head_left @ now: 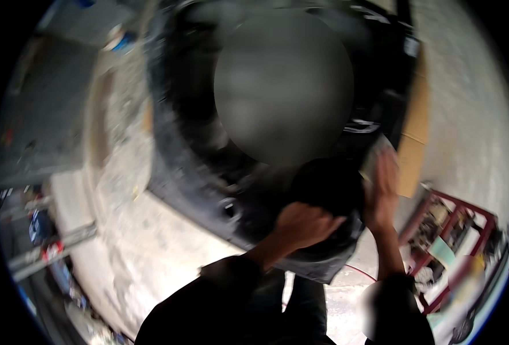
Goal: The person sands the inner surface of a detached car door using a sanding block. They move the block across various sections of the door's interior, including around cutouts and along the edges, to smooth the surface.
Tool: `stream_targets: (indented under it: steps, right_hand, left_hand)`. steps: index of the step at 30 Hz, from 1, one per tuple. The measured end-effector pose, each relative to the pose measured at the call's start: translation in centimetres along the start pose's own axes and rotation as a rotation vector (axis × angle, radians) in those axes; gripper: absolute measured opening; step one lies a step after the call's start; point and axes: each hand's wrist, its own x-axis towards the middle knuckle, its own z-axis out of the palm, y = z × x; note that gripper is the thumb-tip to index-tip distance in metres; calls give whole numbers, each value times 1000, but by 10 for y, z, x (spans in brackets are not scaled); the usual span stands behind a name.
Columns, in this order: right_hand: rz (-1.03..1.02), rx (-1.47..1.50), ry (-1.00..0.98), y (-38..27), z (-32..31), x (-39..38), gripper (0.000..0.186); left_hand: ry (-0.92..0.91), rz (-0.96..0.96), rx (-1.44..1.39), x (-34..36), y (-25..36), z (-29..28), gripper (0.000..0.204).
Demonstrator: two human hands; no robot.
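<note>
A large black moulded panel [191, 190] with holes and cutouts fills the middle of the view; a blurred oval hides much of its upper centre. My left hand [306, 224] is on its dark lower part, with fingers curled; whatever they grip is hidden. My right hand [381, 190] is at the panel's right edge, fingers stretched out and slightly blurred, against a pale grey flat piece [381, 146] that I cannot make out clearly.
Cardboard [412, 161] lies under the panel's right side. A dark red metal frame [487, 221] holds assorted items at the lower right, near a thin red hose [358, 272]. Clutter and a metal rail [64, 247] are at the left. My legs show below the panel.
</note>
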Motion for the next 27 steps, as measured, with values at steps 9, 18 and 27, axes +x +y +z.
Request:
stream_targets:
  steps: [9, 18, 27]
  right_hand:
    - [-133, -51, -105, -8, -20, 24, 58]
    - [-106, -209, 120, 42, -5, 132, 58]
    - [-269, -30, -363, -15, -21, -10, 82]
  left_hand:
    - [105, 38, 103, -2, -3, -13, 51]
    - [43, 45, 102, 2, 4, -19, 53]
    - [251, 111, 63, -4, -11, -2, 57]
